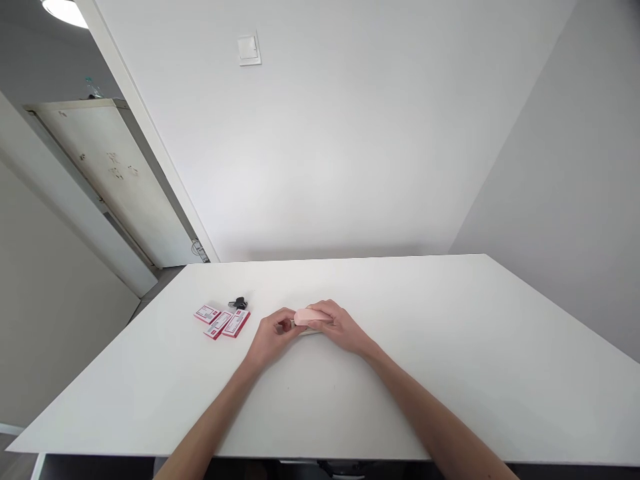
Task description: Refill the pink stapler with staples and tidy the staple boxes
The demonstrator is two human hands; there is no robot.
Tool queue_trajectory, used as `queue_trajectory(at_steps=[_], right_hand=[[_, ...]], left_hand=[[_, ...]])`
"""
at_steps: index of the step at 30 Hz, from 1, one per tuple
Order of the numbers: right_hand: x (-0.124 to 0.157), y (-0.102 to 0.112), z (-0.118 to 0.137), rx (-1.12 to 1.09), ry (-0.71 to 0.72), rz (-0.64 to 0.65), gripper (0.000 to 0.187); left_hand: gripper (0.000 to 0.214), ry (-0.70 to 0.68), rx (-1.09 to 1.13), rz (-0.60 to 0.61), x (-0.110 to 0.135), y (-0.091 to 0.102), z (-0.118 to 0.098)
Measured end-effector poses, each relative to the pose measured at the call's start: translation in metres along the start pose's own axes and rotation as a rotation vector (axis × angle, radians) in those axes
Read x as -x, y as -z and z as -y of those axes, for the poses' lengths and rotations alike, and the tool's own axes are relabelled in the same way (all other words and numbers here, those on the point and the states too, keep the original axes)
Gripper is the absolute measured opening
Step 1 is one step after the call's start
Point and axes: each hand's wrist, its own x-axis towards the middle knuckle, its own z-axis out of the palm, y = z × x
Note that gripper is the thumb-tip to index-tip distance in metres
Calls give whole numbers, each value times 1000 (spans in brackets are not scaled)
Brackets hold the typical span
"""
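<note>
Both hands meet near the middle of the white table. My right hand is closed on a pale pink oblong object with a rounded left end; its exact kind is unclear. Just beneath it, low over the tabletop, shows the edge of a flat whitish object, mostly covered by the hands. My left hand is closed, its thumb and fingers pinching at the left end of this whitish object, beside the pink one. Whether the two objects are joined cannot be seen.
Left of my hands lie three small red-and-white boxes, close together and partly overlapping. A black key lies just behind them. The table runs back to a white wall with a light switch; a doorway opens at the left.
</note>
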Motion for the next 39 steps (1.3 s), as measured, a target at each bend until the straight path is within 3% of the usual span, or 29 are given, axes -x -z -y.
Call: queue_trajectory(at_steps=[24,39], right_hand=[[-2,-5,5,1,-7,-17,27],[4,-15,4,293,77,-71,14]], left_hand=[[30,46,-31,26,0,7,-7],[19,-13,-78,43,5,4,-8]])
